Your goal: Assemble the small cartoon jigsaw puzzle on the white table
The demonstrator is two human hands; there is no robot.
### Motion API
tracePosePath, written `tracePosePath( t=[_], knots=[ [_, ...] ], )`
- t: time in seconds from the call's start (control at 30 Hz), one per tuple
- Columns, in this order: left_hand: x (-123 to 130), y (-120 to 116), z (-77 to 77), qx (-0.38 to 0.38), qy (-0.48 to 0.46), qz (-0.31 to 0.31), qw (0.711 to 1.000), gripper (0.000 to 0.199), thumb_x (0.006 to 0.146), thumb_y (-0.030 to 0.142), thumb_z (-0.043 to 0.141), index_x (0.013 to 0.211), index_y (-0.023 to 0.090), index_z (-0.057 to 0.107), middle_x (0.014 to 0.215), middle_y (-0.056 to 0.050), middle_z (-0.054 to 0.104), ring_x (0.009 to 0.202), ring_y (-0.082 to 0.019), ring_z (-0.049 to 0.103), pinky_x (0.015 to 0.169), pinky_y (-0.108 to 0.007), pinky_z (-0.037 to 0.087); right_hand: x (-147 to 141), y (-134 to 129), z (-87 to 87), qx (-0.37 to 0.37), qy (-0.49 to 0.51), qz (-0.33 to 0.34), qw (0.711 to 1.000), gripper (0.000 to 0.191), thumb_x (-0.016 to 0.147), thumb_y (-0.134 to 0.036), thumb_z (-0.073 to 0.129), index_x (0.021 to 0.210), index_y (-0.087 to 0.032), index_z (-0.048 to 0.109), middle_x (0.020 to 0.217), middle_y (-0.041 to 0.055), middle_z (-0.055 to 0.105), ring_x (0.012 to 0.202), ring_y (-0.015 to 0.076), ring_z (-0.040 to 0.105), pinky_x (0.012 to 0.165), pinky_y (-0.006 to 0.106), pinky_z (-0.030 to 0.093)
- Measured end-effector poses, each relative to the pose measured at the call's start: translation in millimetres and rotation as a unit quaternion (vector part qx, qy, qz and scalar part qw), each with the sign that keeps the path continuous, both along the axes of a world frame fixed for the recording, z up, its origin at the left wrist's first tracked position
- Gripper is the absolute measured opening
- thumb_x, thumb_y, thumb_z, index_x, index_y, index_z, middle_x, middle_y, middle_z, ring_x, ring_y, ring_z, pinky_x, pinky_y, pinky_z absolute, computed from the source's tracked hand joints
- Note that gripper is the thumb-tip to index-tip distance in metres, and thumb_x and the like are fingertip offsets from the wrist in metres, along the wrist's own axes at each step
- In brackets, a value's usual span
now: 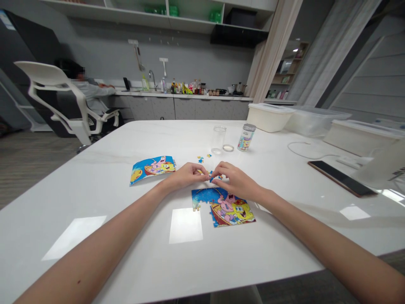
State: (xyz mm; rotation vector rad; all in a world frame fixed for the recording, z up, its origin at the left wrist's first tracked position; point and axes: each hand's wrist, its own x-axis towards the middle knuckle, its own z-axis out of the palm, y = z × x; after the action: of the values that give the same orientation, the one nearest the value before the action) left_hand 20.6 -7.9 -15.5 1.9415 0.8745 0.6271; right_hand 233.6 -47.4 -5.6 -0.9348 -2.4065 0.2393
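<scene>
My left hand [187,175] and my right hand [234,180] meet at the middle of the table, fingers pinched on small blue jigsaw pieces [211,177] between them. How many pieces each hand has I cannot tell. Just below the hands lies a partly joined jigsaw puzzle [230,210] with a pink and a yellow cartoon figure in a boat; its lower left part is a gap, and my right hand covers some of its top edge. To the left of my left hand, a curled picture card [153,168] shows the same scene. Several loose pieces [200,159] lie beyond my fingers.
Behind the pieces stand a clear jar [219,139], a round lid [228,148] and a printed canister [247,137]. A tablet or phone [340,177], a white cable and storage boxes [268,117] occupy the right side. A person sits beyond an office chair [80,105] at far left.
</scene>
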Motion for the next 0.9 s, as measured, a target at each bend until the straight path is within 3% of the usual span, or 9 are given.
tracePosePath(
  t=[0.13, 0.23, 0.3, 0.43, 0.5, 0.57, 0.9],
  knots=[
    [2.0, -0.6, 0.0, 0.017, 0.007, 0.028, 0.999, 0.029, 0.081, 0.044, 0.063, 0.075, 0.016, 0.065, 0.046, 0.009, 0.032, 0.043, -0.007, 0.023, 0.045, -0.024, 0.014, 0.9, 2.7, -3.5, 0.014, 0.009, -0.035, 0.999, 0.006, 0.089, -0.018, 0.056, 0.088, -0.019, 0.062, 0.092, 0.0046, 0.059, 0.089, 0.0177, 0.057, 0.079, 0.032, 0.046],
    [3.4, -0.8, 2.2, 0.052, 0.021, 0.095, 0.994, 0.031, 0.087, 0.042, 0.053, 0.076, 0.016, 0.065, 0.047, 0.006, 0.041, 0.043, -0.008, 0.03, 0.045, -0.023, 0.021, 4.1, 6.3, -5.1, -0.002, 0.024, -0.097, 0.995, 0.008, 0.088, -0.019, 0.055, 0.086, -0.019, 0.063, 0.09, 0.0043, 0.059, 0.086, 0.0178, 0.057, 0.075, 0.031, 0.046],
    [3.1, -1.8, 3.7, 0.115, 0.068, 0.152, 0.979, 0.03, 0.089, 0.038, 0.049, 0.077, 0.016, 0.065, 0.051, 0.004, 0.049, 0.046, -0.009, 0.039, 0.048, -0.023, 0.028, 7.2, 9.8, -5.7, -0.013, 0.028, -0.137, 0.99, 0.01, 0.088, -0.02, 0.054, 0.085, -0.019, 0.064, 0.089, 0.0045, 0.059, 0.086, 0.018, 0.057, 0.075, 0.031, 0.046],
    [0.4, -5.5, 2.0, 0.3, 0.272, 0.205, 0.891, 0.025, 0.089, 0.031, 0.046, 0.09, 0.017, 0.068, 0.063, -0.004, 0.062, 0.061, -0.018, 0.057, 0.058, -0.027, 0.037, 13.1, 17.0, -6.8, -0.018, 0.011, -0.199, 0.98, 0.014, 0.088, -0.018, 0.053, 0.081, -0.018, 0.065, 0.089, 0.0054, 0.061, 0.085, 0.0188, 0.057, 0.078, 0.033, 0.044],
    [-0.5, -6.7, -0.9, 0.346, 0.351, 0.193, 0.849, 0.03, 0.089, 0.031, 0.044, 0.1, 0.017, 0.068, 0.072, -0.009, 0.067, 0.068, -0.022, 0.062, 0.061, -0.03, 0.041, 15.1, 19.7, -7.5, -0.03, -0.009, -0.222, 0.974, 0.015, 0.088, -0.019, 0.053, 0.081, -0.017, 0.066, 0.09, 0.0063, 0.062, 0.084, 0.019, 0.058, 0.078, 0.033, 0.044],
    [-0.7, -6.7, -3.8, 0.355, 0.391, 0.186, 0.829, 0.035, 0.09, 0.032, 0.041, 0.107, 0.018, 0.068, 0.08, -0.012, 0.07, 0.072, -0.025, 0.065, 0.063, -0.032, 0.043, 16.5, 21.6, -8.6, -0.046, -0.033, -0.245, 0.968, 0.017, 0.088, -0.019, 0.052, 0.082, -0.017, 0.068, 0.091, 0.0074, 0.062, 0.083, 0.0193, 0.058, 0.078, 0.032, 0.044],
    [0.2, -6.5, -4.8, 0.343, 0.4, 0.173, 0.833, 0.035, 0.091, 0.036, 0.041, 0.102, 0.022, 0.072, 0.081, -0.011, 0.071, 0.075, -0.025, 0.067, 0.064, -0.032, 0.044, 17.4, 23.3, -12.5, -0.062, -0.053, -0.248, 0.965, 0.021, 0.088, -0.018, 0.052, 0.101, -0.015, 0.067, 0.094, 0.0075, 0.063, 0.087, 0.0183, 0.059, 0.08, 0.03, 0.044]
  ],
)
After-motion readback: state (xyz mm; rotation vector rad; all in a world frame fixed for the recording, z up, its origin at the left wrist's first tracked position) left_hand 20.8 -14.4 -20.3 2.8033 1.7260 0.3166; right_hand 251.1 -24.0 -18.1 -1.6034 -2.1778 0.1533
